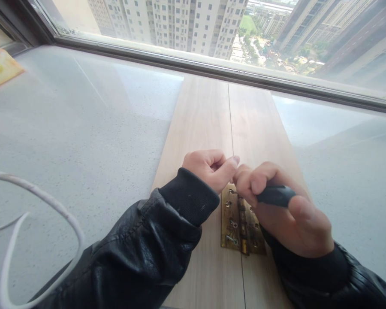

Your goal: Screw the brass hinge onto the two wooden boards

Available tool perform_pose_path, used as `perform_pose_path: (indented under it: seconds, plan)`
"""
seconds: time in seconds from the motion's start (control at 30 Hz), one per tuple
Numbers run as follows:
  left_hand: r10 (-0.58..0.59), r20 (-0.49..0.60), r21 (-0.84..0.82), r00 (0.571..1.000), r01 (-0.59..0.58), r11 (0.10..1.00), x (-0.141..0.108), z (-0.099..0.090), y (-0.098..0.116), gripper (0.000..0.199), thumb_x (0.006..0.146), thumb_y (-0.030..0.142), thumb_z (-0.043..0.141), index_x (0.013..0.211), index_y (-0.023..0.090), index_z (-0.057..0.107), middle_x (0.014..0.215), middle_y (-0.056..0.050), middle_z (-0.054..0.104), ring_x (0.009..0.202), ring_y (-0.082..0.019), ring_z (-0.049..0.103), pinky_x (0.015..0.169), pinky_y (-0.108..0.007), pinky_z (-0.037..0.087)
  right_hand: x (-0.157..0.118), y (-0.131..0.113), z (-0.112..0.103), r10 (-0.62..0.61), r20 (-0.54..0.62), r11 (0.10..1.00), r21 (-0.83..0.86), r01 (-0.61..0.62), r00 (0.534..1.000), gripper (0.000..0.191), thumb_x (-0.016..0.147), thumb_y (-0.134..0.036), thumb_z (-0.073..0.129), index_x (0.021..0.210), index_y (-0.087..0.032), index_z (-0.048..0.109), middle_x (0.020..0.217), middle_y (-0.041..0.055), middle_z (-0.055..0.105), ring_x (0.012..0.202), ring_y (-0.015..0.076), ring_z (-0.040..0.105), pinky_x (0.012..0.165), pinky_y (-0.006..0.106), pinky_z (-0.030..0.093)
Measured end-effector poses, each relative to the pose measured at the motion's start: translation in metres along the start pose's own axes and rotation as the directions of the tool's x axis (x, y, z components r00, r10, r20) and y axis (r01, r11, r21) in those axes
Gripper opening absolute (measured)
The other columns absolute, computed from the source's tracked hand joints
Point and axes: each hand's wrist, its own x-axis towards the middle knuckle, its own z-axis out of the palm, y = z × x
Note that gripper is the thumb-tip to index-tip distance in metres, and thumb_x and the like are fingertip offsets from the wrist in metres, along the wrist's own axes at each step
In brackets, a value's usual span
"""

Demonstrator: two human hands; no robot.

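A brass hinge (242,227) lies across the seam between two pale wooden boards (206,116), with screws in some holes of its left leaf. My right hand (283,206) is wrapped round a dark handle (275,195) above the hinge's right leaf; the tool's far end is hidden by the fingers. Just beyond the hinge's upper end, my left hand (210,168) is closed, thumb against curled fingers, its fingertips close to those of my right hand. Whatever it may hold is too small or hidden to make out.
A white cable (51,201) loops over the speckled white surface (116,128) at left. An orange-yellow packet (1,68) lies at the far left. The window frame (167,62) runs along the back, beyond the boards.
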Motion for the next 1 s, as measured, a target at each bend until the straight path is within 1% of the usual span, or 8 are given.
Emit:
perform_pose_path:
  seconds: [0.07,0.2,0.3,0.4,0.57,0.77,0.93,1.0]
  plan:
    - [0.0,0.001,0.0,1.0,0.0,1.0,0.0,0.0,0.001,0.043,0.074,0.035,0.058,0.043,0.016,0.036,0.042,0.007,0.026,0.045,-0.005,0.026,0.046,-0.023,0.021,0.001,0.002,-0.004,-0.07,-0.063,0.998,-0.008,0.07,0.996,0.024,0.082,-0.044,0.052,0.085,-0.021,0.057,0.073,0.0027,0.05,0.07,0.018,0.047,0.062,0.034,0.036]
    - [-0.002,0.009,-0.009,1.0,0.002,1.0,-0.001,-0.001,0.002,0.042,0.073,0.033,0.059,0.043,0.016,0.035,0.043,0.007,0.025,0.045,-0.005,0.025,0.045,-0.023,0.02,0.001,0.008,-0.01,-0.179,-0.108,0.978,-0.124,0.165,0.978,0.024,0.079,-0.04,0.059,0.086,-0.019,0.067,0.086,0.0074,0.054,0.08,0.0219,0.052,0.068,0.038,0.04]
    - [0.003,0.004,-0.013,1.0,-0.003,1.0,-0.001,-0.001,0.003,0.043,0.074,0.033,0.058,0.044,0.015,0.034,0.043,0.007,0.024,0.046,-0.005,0.024,0.045,-0.022,0.02,0.001,0.01,-0.01,-0.213,-0.107,0.972,-0.126,0.199,0.971,0.028,0.074,-0.042,0.066,0.091,-0.019,0.066,0.08,0.0059,0.056,0.076,0.0212,0.052,0.069,0.039,0.041]
    - [0.001,0.003,-0.01,1.0,-0.001,1.0,-0.001,-0.001,0.002,0.043,0.074,0.032,0.058,0.044,0.015,0.034,0.043,0.007,0.024,0.046,-0.005,0.024,0.045,-0.022,0.02,0.001,0.009,-0.011,-0.232,-0.103,0.967,-0.13,0.218,0.967,0.027,0.07,-0.041,0.071,0.087,-0.02,0.065,0.075,0.0041,0.057,0.072,0.0195,0.053,0.07,0.038,0.041]
    - [-0.011,0.008,-0.008,1.0,0.011,1.0,0.0,-0.001,0.002,0.043,0.074,0.034,0.058,0.044,0.016,0.034,0.043,0.007,0.024,0.045,-0.005,0.024,0.045,-0.023,0.02,0.003,0.007,-0.017,-0.277,-0.076,0.947,-0.188,0.259,0.958,0.026,0.074,-0.042,0.068,0.086,-0.018,0.068,0.073,0.005,0.061,0.066,0.0185,0.053,0.062,0.036,0.04]
    - [-0.011,-0.002,-0.018,1.0,0.011,1.0,0.0,0.0,0.002,0.044,0.075,0.034,0.057,0.043,0.016,0.033,0.043,0.007,0.023,0.045,-0.005,0.024,0.044,-0.023,0.02,-0.001,0.005,-0.019,-0.218,0.022,0.955,-0.203,0.218,0.976,0.031,0.08,-0.045,0.059,0.092,-0.018,0.07,0.076,0.006,0.064,0.066,0.0182,0.053,0.065,0.038,0.041]
    - [-0.019,0.001,-0.026,1.0,0.019,0.999,0.0,0.001,0.002,0.043,0.075,0.034,0.057,0.043,0.016,0.035,0.042,0.007,0.026,0.045,-0.006,0.026,0.043,-0.023,0.022,-0.002,0.001,-0.008,-0.112,0.13,0.958,-0.25,0.142,0.985,0.04,0.085,-0.055,0.046,0.084,-0.021,0.066,0.073,0.0044,0.059,0.072,0.0191,0.054,0.069,0.037,0.041]
    - [-0.023,0.002,-0.029,1.0,0.023,0.999,0.0,0.001,0.002,0.043,0.075,0.035,0.057,0.043,0.016,0.036,0.042,0.007,0.027,0.045,-0.006,0.026,0.043,-0.023,0.022,-0.002,0.001,-0.003,-0.083,0.139,0.966,-0.232,0.114,0.987,0.044,0.087,-0.057,0.038,0.082,-0.021,0.062,0.072,0.0035,0.054,0.072,0.0186,0.051,0.068,0.037,0.04]
